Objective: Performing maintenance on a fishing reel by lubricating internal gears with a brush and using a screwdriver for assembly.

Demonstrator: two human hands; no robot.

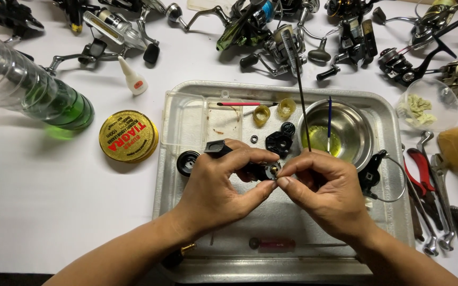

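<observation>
My left hand (218,182) grips a black fishing reel part (257,170) over the metal tray (398,175); a black knob (217,149) of it sticks out above my fingers. My right hand (322,188) pinches a thin dark rod (300,95) whose lower end meets a small brass-coloured piece (274,170) on the part. The rod rises up and away over the tray. Both hands touch at the fingertips.
In the tray lie a steel bowl (356,130) of yellowish liquid with a blue stick, a clear plastic box (197,119), black reel pieces (279,140), a red-handled screwdriver (276,244). A yellow round tin (128,136) and green bottle (54,98) sit left; pliers and wrenches (425,180) right; several reels behind.
</observation>
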